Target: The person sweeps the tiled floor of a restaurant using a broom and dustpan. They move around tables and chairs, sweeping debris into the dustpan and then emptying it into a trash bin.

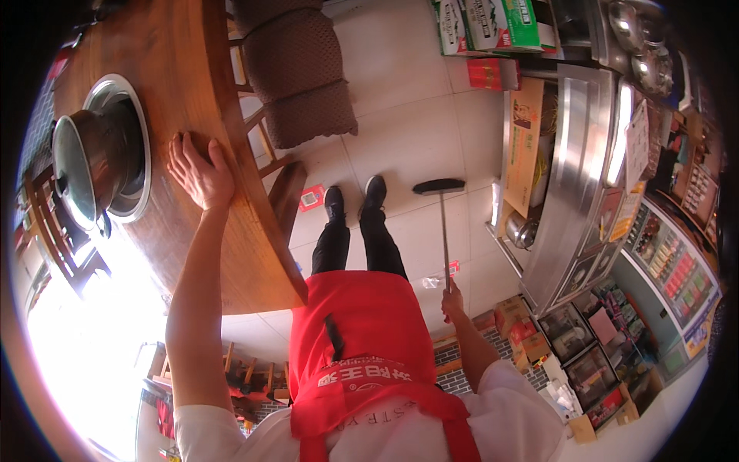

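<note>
My left hand (202, 172) rests flat, fingers spread, on the wooden table (173, 52) near its edge. Beyond its fingertips a metal pot with a glass lid (81, 170) sits in a round, pale-rimmed recess or tray (144, 156) in the tabletop. My right hand (452, 301) is closed around the handle of a broom (444, 231). The black bristle head of the broom (439, 185) is on the tiled floor, to the right of my dark shoes. Below my right hand's grip a red end of the handle shows. I wear a red apron (364, 323).
A chair with a brown knitted cover (294, 75) stands by the table. A stainless steel counter (577, 173) runs along the right, with a cardboard box (522, 144) on its lower shelf. Green and white cartons (491, 26) and a red box (493, 74) are at the top right. Clear plastic litter (430, 282) lies on the floor.
</note>
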`<state>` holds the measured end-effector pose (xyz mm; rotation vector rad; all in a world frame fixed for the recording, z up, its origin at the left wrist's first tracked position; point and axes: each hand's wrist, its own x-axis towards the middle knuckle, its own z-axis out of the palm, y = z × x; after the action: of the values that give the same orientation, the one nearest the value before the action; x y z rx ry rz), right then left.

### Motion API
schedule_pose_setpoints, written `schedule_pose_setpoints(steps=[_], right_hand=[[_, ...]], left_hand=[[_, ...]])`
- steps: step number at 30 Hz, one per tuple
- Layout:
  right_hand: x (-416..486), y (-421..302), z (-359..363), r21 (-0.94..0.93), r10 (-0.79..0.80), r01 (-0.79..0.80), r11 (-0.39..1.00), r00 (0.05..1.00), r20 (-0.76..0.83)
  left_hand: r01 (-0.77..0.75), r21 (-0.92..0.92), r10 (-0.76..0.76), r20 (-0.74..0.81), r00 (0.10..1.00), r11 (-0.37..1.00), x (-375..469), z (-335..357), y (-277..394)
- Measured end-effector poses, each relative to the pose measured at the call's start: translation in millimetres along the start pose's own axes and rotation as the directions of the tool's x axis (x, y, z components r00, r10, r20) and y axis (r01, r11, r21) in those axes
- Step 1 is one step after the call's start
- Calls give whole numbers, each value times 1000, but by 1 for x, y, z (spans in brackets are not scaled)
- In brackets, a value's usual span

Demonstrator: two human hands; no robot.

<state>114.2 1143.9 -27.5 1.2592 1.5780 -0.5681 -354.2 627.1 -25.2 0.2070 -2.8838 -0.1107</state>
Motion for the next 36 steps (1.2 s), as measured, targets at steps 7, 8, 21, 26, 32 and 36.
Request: schedule_pose_setpoints(steps=[7, 8, 21, 26, 32, 36], right_hand=[[-39, -26, 46, -15, -303, 304, 953, 952, 53], [-40, -37, 58, -104, -387, 392, 914, 920, 61], [26, -19, 108, -439, -510, 485, 756, 857, 69], [43, 99, 76, -256, -410, 374, 891, 907, -102], [36, 188, 50, -76, -139, 131, 989, 983, -119], [16, 186, 45, 81, -137, 152, 985, 977, -166]], left_hand=[[-5, 6, 5, -15, 1000, 1000, -3, 4, -4], [4, 22, -4, -14, 1000, 1000, -3, 4, -4], [-26, -43, 22, -86, 996, 999, -7, 20, -15], [-46, -21, 44, -97, 994, 999, -8, 30, -26], [-109, -36, 108, -7, 994, 993, -12, 24, -28], [-174, -198, 190, 66, 980, 965, -90, -9, -8]])
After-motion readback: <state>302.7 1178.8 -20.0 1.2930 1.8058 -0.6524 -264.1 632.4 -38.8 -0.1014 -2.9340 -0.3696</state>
